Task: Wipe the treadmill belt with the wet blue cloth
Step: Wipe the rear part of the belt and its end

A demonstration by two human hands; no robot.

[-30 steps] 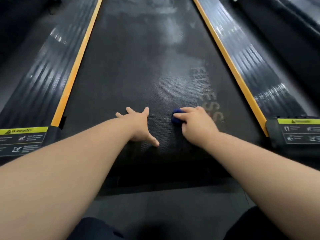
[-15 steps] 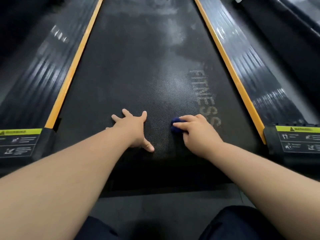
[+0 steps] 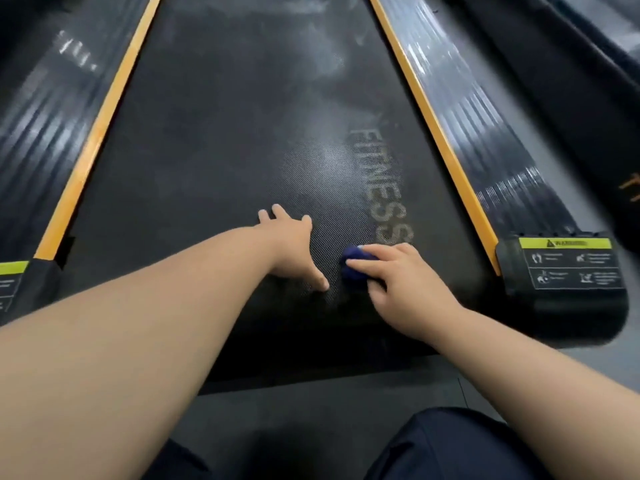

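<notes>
Left hand (image 3: pixel 294 244) spread flat on the treadmill belt (image 3: pixel 225 150) near its rear edge, right hand (image 3: pixel 405 282) just beside it, fingers curled over the bunched blue cloth (image 3: pixel 355 268) by the FITNESS lettering (image 3: pixel 381 188), and if the belt rolls under that leaning palm, the stroke could skid.

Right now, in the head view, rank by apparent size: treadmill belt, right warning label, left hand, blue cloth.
1. treadmill belt
2. right warning label and left hand: look alike, no ranking
3. blue cloth, partly covered by the right hand
</notes>
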